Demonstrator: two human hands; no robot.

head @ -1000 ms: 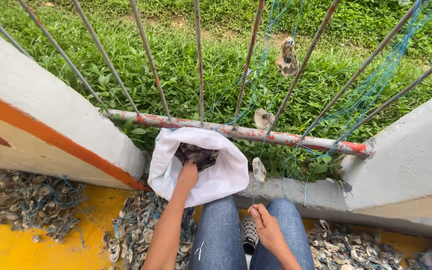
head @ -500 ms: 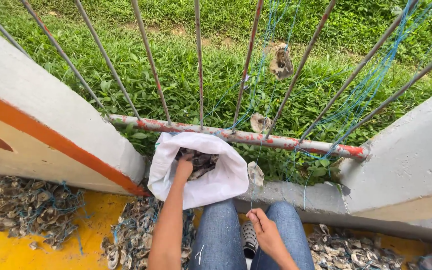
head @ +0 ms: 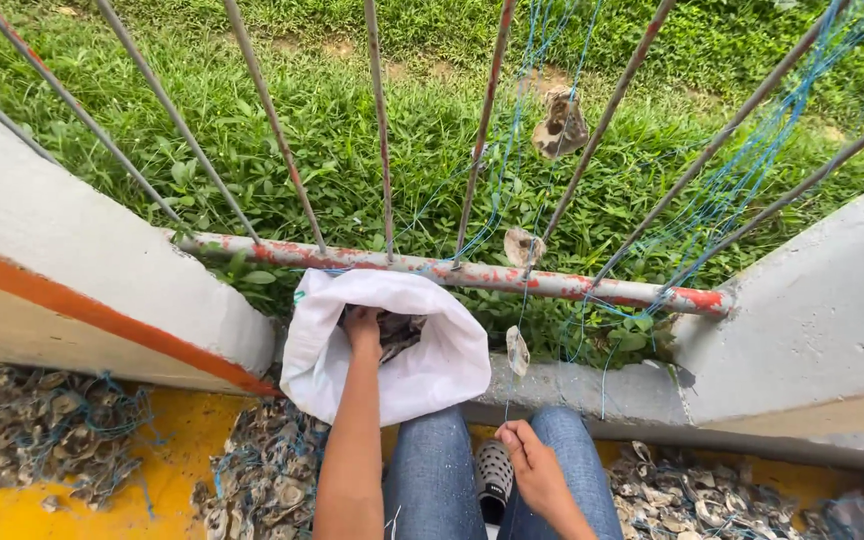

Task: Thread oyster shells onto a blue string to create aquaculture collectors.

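While the left hand (head: 362,328) reaches into a white sack (head: 392,350) of shells — its fingers hidden, grip unclear — the right hand (head: 532,465) pinches a blue string (head: 522,300) of hanging shells (head: 518,350) above the knees.

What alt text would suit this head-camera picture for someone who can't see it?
A seated person's left hand reaches into a white sack of shells, while the right hand pinches a blue string threaded with shells, hung on a rusty railing above grass.
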